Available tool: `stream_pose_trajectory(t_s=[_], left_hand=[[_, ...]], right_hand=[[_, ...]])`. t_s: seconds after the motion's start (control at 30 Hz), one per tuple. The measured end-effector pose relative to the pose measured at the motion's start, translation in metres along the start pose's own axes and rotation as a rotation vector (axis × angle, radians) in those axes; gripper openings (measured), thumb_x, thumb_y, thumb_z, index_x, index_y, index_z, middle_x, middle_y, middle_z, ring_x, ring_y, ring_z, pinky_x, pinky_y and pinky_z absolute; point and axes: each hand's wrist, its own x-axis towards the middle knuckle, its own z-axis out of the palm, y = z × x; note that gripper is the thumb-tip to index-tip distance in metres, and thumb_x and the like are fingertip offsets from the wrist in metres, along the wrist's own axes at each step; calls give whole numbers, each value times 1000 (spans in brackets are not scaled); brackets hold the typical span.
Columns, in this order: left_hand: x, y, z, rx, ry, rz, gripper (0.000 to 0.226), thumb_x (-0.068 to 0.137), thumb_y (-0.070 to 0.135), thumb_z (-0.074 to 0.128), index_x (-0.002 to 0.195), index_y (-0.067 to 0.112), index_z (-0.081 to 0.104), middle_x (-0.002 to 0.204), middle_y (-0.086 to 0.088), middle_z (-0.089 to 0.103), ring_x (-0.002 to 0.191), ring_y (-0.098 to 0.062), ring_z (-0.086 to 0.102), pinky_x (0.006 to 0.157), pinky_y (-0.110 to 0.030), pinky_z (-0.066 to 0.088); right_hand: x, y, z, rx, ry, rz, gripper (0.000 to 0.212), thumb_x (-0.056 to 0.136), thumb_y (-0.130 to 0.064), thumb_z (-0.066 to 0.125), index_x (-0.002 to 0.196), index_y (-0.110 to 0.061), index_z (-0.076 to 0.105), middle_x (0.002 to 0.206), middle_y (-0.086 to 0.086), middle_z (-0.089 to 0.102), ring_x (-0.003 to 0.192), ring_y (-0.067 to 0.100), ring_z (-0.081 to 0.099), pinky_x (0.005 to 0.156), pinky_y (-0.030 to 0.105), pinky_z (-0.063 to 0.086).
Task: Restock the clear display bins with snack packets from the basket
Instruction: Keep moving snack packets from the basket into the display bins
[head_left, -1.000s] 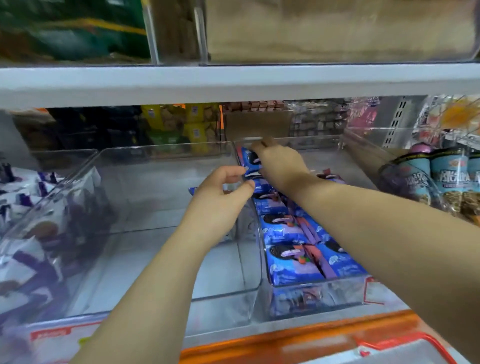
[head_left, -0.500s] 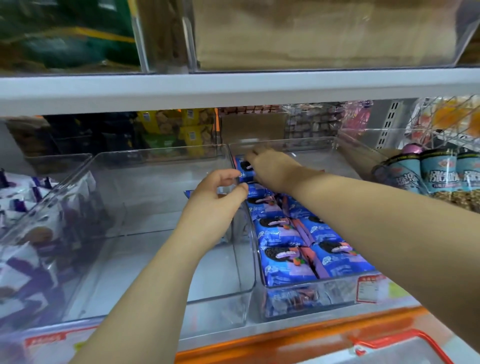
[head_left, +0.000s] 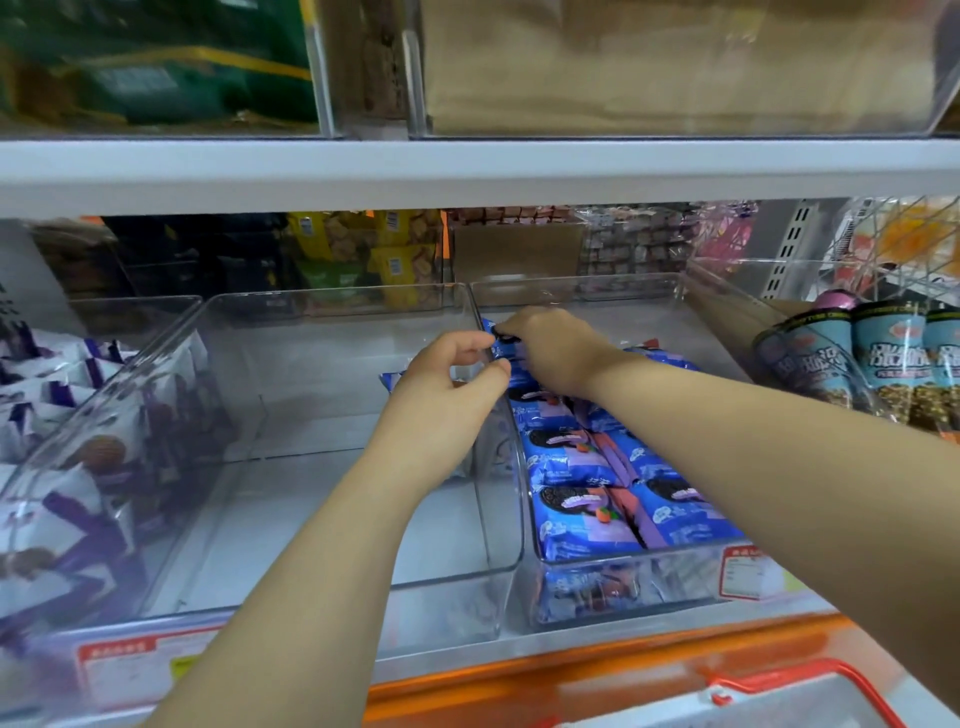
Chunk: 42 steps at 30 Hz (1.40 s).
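You face a white shop shelf lined with clear display bins, with more stock blurred behind them and on the tier above. Your right hand reaches deep into the right bin. Its fingers are curled down onto a blue packet at the back left corner, against the bin's left wall. In front of it, blue packets lie in two rows that run to the bin's front wall.

Your left hand hovers over the right side of the middle bin, fingers and thumb bent towards each other with a narrow gap, thumb tip at the wall between the two bins. A blue corner shows just left of this hand, but you cannot tell whether the hand holds it.

White and purple packets fill the bin at far left. Teal-wrapped cones lean at far right. The red-rimmed basket sits below the shelf edge at lower right.
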Motion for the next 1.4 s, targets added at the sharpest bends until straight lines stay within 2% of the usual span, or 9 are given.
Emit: stream_pose_trajectory(t_s=[0.13,0.23,0.4,0.53,0.67,0.77,1.03,1.17,1.4], left_hand=[[-2,0,3,7,16,4,26,95,38,56,121,35,55,123,14,59,97,0,59,84,-26,49],[-4,-1,7,16,43,6,27,97,39,53,123,36,54,127,10,58,108,-10,58,91,-31,50],[-6,2,9,43,59,0,33,100,36,49,133,31,51,130,9,55,109,-10,54,55,-6,39],[-3,0,11,34,70,1,33,100,36,49,133,31,51,131,8,55,109,-10,54,52,-1,37],[-1,-2,11,59,59,5,35,100,37,48,134,30,51,131,8,55,112,-12,55,58,-10,38],[1,-3,11,124,69,16,36,100,36,48,135,29,52,133,5,55,116,-15,54,79,-21,41],[-41,27,22,373,196,232,31,93,23,57,123,24,63,126,-5,55,117,-25,53,100,-37,43],[-89,41,42,410,137,420,25,90,23,57,113,25,66,119,4,56,111,-19,56,98,-45,45],[-168,18,96,388,-165,361,22,92,19,58,109,29,66,106,11,64,96,-10,61,89,-37,51]], right_hand=[[-13,23,-14,104,141,144,40,89,-1,50,125,-14,62,126,12,61,112,34,60,90,45,52],[-26,36,-17,-12,-75,243,42,94,-9,47,133,-21,58,139,8,55,120,30,56,98,41,49],[-39,38,-16,-69,-178,226,40,100,-14,45,139,-20,52,141,6,53,123,27,53,96,31,43],[-38,38,-10,-51,-159,249,42,98,-13,50,139,-21,50,140,7,53,122,27,53,96,32,44],[-40,35,-11,-45,-217,256,49,99,-15,50,147,-21,41,148,8,44,131,29,47,103,35,40],[-47,29,-17,-46,-228,224,46,101,-16,44,147,-17,41,152,9,40,134,30,43,108,36,38],[-139,0,-53,82,-1,111,31,101,-26,43,124,-21,63,127,5,64,115,28,57,91,41,49],[-216,-10,-68,257,120,116,23,98,-27,51,113,-26,68,106,-5,71,99,20,63,83,43,52],[-324,-3,-41,474,115,199,16,90,-18,62,101,-22,73,90,-8,72,81,9,65,79,29,51]])
